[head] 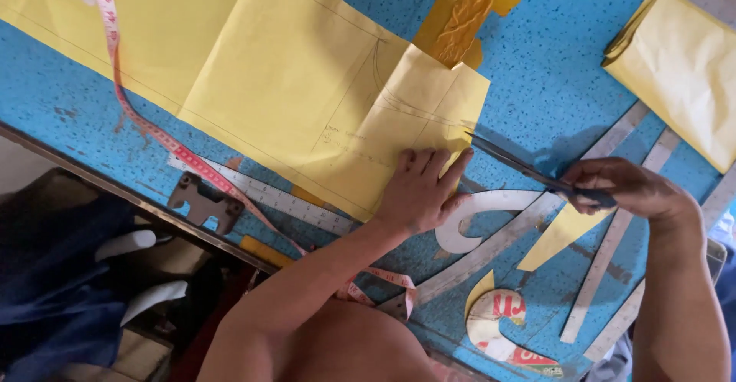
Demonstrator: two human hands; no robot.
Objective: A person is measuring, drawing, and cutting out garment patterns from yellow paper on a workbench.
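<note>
A sheet of yellow pattern paper (307, 91) is spread flat on the blue speckled surface (552, 68), with faint pencilled lines and curves seen near its lower right corner. That corner is pressed down by the left hand (422, 190), which lies open and flat, fingers spread toward the paper's edge. The edge of the sheet just beyond those fingers is met by the tips of a pair of dark scissors (521, 166); the blades are seen slightly parted. The scissors' handles are gripped in the closed right hand (621, 186), which is held above the surface to the right of the paper.

Under and between the two hands, a white curved ruler (475, 217) is laid, and several long metal rulers (613, 252) are crossed over one another beside it. A small yellow paper offcut (560, 235) rests among them. A pink measuring tape (146, 121) is trailed across the paper's left part and down past a steel ruler (268, 196) near the surface's edge. A roll of tape (494, 317) is seen near the bottom, a folded yellow paper stack (682, 68) at the upper right, and crumpled yellow tape (468, 14) above the sheet.
</note>
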